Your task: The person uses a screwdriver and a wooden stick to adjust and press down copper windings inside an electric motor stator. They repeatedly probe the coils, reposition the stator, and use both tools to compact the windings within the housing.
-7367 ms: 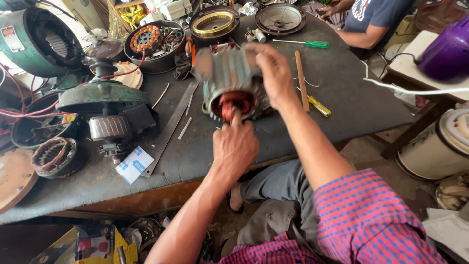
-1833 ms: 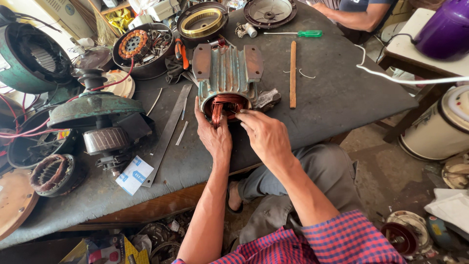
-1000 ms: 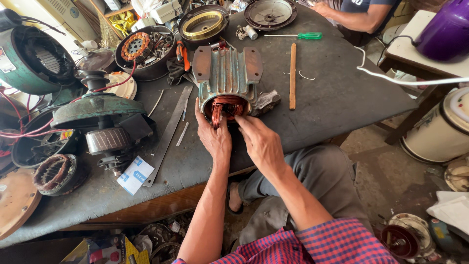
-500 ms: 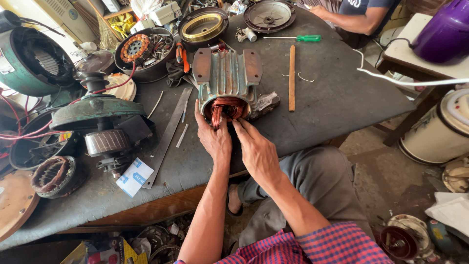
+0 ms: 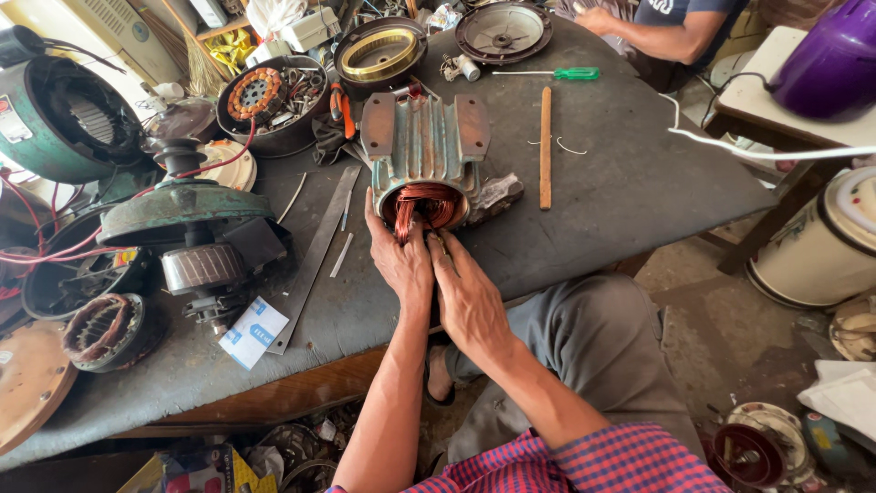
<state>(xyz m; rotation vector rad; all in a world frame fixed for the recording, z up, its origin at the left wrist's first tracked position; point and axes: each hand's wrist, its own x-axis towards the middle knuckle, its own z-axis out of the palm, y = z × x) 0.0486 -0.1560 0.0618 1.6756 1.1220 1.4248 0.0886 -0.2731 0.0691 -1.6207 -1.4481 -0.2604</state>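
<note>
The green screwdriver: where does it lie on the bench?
In the head view the green screwdriver lies at the bench's far side, beyond the wooden stick, near the round cover.

Bright, even daylight fills the head view, strongest at the upper left where the wall washes out pale. Shadows are soft and short: a faint one lies beside the wooden stick (image 5: 545,146) on the dark table (image 5: 639,183). The purple container (image 5: 835,55) carries a small glare spot. Focus is sharp at the centre; the wide lens bends the table's edges, and the corners look stretched and slightly softer.
</note>
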